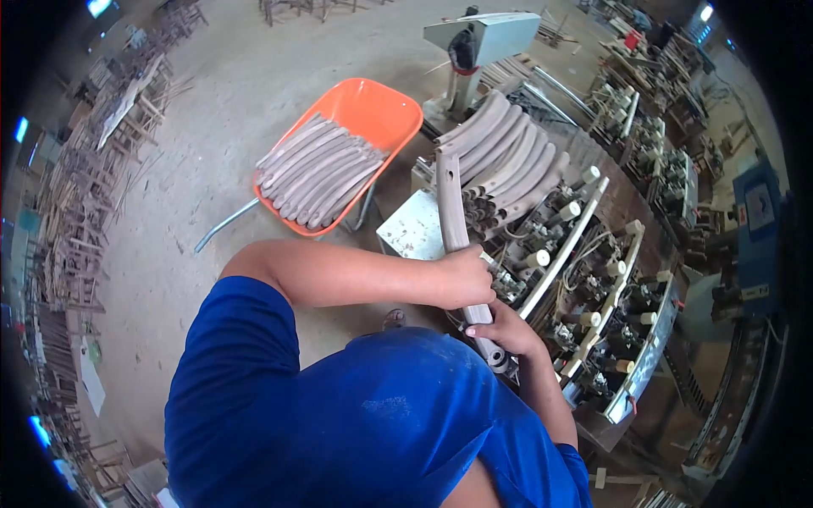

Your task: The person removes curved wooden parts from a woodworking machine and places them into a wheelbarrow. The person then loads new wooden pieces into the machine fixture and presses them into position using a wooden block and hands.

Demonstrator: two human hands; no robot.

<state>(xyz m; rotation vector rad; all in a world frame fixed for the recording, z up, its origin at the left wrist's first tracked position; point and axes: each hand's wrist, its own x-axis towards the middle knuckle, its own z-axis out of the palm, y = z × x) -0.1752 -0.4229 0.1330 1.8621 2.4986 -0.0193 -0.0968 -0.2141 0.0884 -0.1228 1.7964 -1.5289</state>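
Observation:
A long, curved wooden piece (453,207) stands out in front of my body, with a hole near its far tip and a round end close to me. My left hand (464,278) reaches across from the left and is wrapped round its middle. Nearer my body, my right hand (508,328) grips the same piece just above its round end, thumb on top. Just beyond, a stack of similar curved wooden pieces (508,152) lies on the machine bench. A white, speckled box top (412,227) sits left of the held piece.
An orange wheelbarrow (364,106) loaded with curved wooden pieces (318,173) stands ahead on the left. Machine rows with pale knobs and rails (563,254) run along my right. A control box on a post (495,38) rises beyond the stack. Wood piles (63,229) line the far left.

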